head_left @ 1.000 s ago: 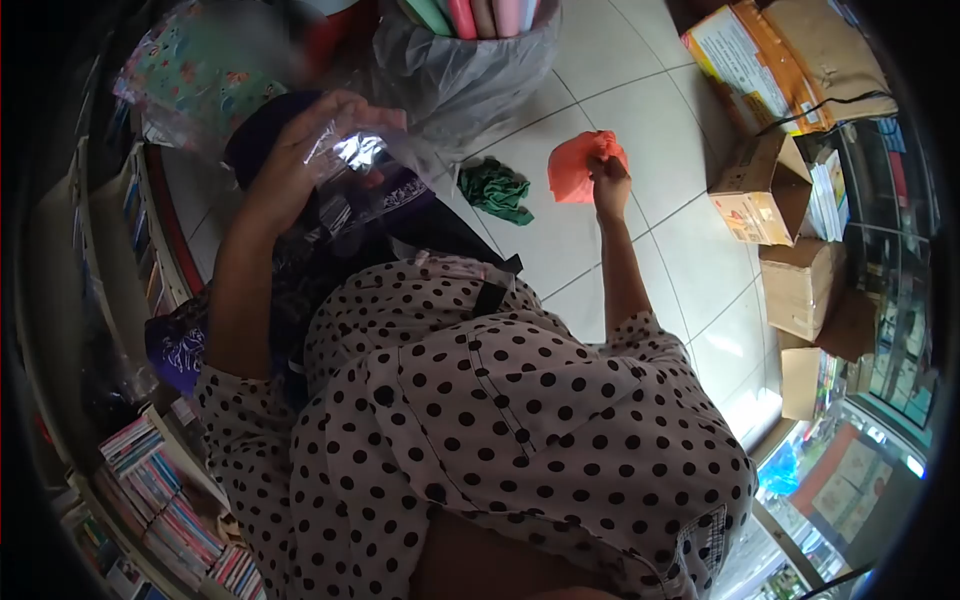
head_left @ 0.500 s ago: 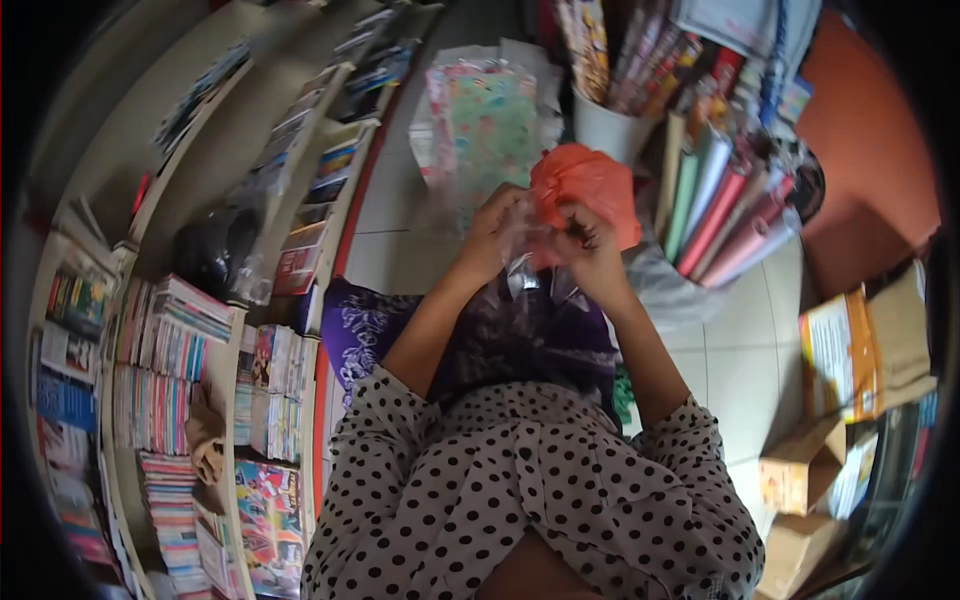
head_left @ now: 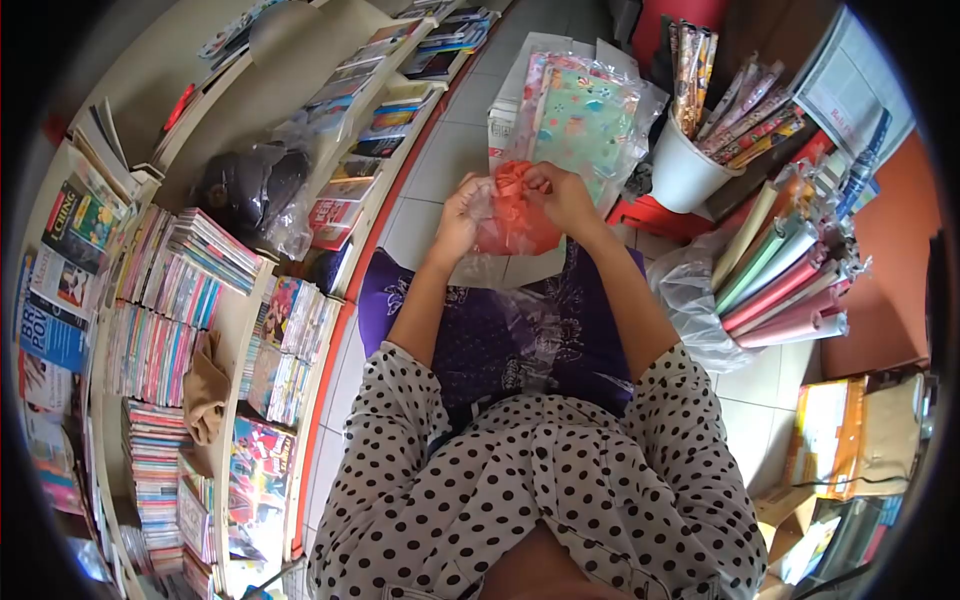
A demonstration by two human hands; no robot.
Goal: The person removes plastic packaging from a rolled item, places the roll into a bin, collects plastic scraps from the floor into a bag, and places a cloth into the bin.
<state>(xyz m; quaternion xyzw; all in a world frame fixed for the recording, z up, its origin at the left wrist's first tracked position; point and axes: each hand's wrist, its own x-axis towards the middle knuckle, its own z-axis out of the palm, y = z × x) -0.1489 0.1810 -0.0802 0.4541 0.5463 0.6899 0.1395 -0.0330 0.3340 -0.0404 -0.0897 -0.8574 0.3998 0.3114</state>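
Observation:
My left hand (head_left: 460, 218) is closed, pinching clear plastic film (head_left: 486, 238) at the left side of a red-orange plastic bag (head_left: 520, 225). My right hand (head_left: 563, 200) grips the gathered top of that bag, thumb and fingers pressed together. The bag hangs between both hands above my lap, and its contents do not show. Some clear film trails down over the purple patterned cloth (head_left: 590, 320) on my legs. Just beyond the hands lies a clear-wrapped pack of green and pink patterned sheets (head_left: 590, 125).
Shelves of books and magazines (head_left: 165, 330) line the left. At the right stand a white bucket (head_left: 690, 175) with wrapping-paper rolls and a clear plastic bag (head_left: 690, 295) beside more coloured rolls (head_left: 785, 275). Cardboard boxes (head_left: 885, 435) sit at the lower right.
The red bag has gone from a puffed shape to a gathered, hanging one between my hands. My hands appear slightly further apart, and the camera view has shifted.

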